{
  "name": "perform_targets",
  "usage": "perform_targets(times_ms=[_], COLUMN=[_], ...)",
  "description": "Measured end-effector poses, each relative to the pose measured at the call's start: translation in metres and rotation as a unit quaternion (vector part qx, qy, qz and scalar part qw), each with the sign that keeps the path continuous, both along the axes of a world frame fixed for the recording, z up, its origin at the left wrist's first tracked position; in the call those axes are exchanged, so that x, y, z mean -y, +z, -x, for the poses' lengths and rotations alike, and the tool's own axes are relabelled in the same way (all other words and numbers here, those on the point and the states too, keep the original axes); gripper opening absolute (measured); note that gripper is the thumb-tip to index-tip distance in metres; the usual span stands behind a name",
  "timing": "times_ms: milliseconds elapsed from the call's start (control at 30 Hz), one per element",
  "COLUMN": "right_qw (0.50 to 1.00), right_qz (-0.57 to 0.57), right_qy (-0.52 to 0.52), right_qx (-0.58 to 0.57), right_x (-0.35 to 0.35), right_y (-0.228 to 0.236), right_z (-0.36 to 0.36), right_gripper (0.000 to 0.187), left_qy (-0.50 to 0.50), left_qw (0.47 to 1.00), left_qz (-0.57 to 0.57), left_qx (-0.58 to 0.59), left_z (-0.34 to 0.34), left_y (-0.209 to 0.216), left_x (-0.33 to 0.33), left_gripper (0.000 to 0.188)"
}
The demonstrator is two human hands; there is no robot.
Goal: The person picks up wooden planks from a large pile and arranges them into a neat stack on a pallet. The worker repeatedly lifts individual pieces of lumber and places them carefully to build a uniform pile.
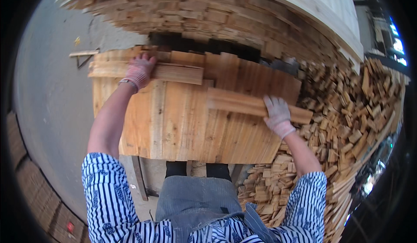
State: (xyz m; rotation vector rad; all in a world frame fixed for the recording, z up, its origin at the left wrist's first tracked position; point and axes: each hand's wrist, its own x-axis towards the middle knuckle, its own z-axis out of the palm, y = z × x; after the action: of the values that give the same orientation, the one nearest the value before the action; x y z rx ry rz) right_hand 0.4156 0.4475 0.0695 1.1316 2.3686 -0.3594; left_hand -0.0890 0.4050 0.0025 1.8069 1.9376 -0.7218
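Observation:
My left hand, in a pinkish-white work glove, is closed over a short wooden plank near the far left of the work surface. Its fingers curl toward the far edge. My right hand, gloved and slightly blurred by motion, grips a second wooden plank, tilted down to the right. This plank's left end is smeared. Both planks are over a broad layer of pale boards laid side by side, with knots and straight grain. More boards lie along its far side.
Beyond the surface rises a tall stack of wood pieces. A large heap of offcuts fills the right side and reaches down near my right elbow. Grey floor lies at left, with bundled wood at the lower left.

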Motion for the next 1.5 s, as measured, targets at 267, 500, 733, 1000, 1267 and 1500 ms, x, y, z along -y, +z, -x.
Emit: perform_targets(times_ms=[267,500,733,1000,1267,1500], right_qw=[0.988,0.995,0.991,0.933,0.77,0.736], right_qz=[0.04,0.022,-0.068,0.158,-0.223,-0.354], right_qy=[-0.105,-0.07,-0.111,-0.268,-0.553,-0.577], right_qx=[0.11,0.074,-0.011,-0.182,-0.229,0.005], right_x=[-0.064,-0.07,-0.017,0.223,0.136,0.027], right_y=[-0.06,-0.055,-0.05,0.114,0.295,0.337], right_z=[0.047,0.056,0.057,0.005,-0.211,-0.418], right_gripper=[0.074,0.05,0.075,0.082,0.074,0.092], left_qy=[-0.027,0.046,-0.008,0.154,0.165,0.19], left_qw=[0.996,0.991,1.0,0.958,0.927,0.944], left_qz=[-0.079,-0.123,0.007,-0.122,0.149,0.085], left_qx=[-0.027,0.002,-0.025,0.211,0.301,0.257], left_z=[-0.002,-0.001,-0.007,-0.087,-0.18,-0.281], left_y=[-0.03,-0.034,-0.034,0.018,0.073,0.15], left_x=[-0.002,0.016,-0.001,0.105,0.27,0.213], left_gripper=[0.056,0.056,0.104,0.106,0.072,0.065])
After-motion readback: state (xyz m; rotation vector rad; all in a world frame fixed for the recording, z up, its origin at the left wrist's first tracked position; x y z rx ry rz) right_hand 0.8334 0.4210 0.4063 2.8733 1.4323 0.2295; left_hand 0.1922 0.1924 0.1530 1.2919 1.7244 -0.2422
